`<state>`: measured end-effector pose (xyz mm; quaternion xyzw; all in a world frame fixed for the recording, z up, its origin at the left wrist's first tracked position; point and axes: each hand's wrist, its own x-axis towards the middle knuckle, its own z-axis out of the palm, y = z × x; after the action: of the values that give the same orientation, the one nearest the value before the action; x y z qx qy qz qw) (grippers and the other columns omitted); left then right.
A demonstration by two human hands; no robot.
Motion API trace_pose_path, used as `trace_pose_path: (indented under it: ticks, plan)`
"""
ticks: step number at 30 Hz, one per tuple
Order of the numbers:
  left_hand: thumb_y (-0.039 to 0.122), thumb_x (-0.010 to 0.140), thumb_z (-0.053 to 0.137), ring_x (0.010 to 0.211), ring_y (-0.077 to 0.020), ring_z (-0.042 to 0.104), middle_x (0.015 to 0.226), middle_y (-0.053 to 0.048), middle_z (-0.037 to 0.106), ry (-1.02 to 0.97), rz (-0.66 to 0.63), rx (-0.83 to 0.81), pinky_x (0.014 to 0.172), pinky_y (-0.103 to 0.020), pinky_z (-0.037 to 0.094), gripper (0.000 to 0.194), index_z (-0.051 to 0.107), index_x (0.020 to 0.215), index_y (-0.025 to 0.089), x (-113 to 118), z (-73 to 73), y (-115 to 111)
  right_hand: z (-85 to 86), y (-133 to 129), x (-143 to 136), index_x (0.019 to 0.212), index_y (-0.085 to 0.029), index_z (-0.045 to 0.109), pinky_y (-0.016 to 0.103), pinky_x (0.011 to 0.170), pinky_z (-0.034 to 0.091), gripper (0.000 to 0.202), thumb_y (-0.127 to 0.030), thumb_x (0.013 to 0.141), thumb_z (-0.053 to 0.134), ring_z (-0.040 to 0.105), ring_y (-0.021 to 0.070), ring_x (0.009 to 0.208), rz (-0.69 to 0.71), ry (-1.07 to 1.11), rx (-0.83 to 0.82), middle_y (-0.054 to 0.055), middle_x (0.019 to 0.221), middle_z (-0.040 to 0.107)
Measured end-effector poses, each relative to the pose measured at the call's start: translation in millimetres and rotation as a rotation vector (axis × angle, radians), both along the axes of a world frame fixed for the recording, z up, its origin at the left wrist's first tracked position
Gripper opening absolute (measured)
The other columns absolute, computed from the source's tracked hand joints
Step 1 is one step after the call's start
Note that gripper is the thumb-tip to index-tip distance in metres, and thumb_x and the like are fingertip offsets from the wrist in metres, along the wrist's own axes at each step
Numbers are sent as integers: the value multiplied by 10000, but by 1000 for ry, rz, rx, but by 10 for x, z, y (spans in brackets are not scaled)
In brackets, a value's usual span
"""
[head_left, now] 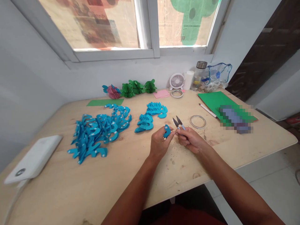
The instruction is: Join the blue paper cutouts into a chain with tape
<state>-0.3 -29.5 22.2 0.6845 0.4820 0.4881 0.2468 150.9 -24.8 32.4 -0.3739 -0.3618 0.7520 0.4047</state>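
Observation:
Pinched in my left hand (159,141) is a curved blue paper piece (167,131) with a small white patch near its top. My right hand (189,139) is closed around a pair of thread snips (179,122), whose dark blades point away from me and stand apart. The fingertips of both hands almost meet, and I cannot make out whether something tiny is between them. Just beyond my left hand lie two small stacks of blue curved paper pieces (156,108). Farther left spreads a large heap of similar blue pieces (93,131), many with white patches.
A roll of tape (198,122) lies right of the snips, near a white pen (207,110) and green sheets (217,101). Green paper figures (138,87), a small fan (177,82) and a glass bottle (198,76) line the wall. A white power bank (35,159) sits at left.

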Motion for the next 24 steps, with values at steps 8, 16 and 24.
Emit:
trace_pose_path:
  ticks: [8, 16, 24]
  plan:
    - [327, 696, 620, 518, -106, 509, 592, 7, 586, -243, -42, -348, 515, -221, 397, 204, 618, 807, 156, 22, 67, 16, 8, 36, -23, 592, -170, 442, 185, 347, 106, 307, -327, 657, 698, 172, 12, 350, -219, -55, 36, -117, 419, 272]
    - [289, 609, 648, 413, -78, 454, 553, 41, 540, -671, -199, -687, 442, -215, 366, 383, 527, 945, 148, 51, 89, 25, 43, 14, -60, 697, -156, 538, 196, 359, 113, 299, -403, 646, 698, 219, 16, 371, -260, -141, 91, -74, 497, 423]
    - [279, 639, 648, 426, -71, 443, 558, 66, 529, -350, -99, -514, 455, -197, 359, 347, 542, 953, 178, 77, -17, 28, 15, -10, -107, 729, -153, 614, 217, 401, 159, 302, -440, 661, 677, 242, 41, 421, -265, -272, 232, -68, 501, 369]
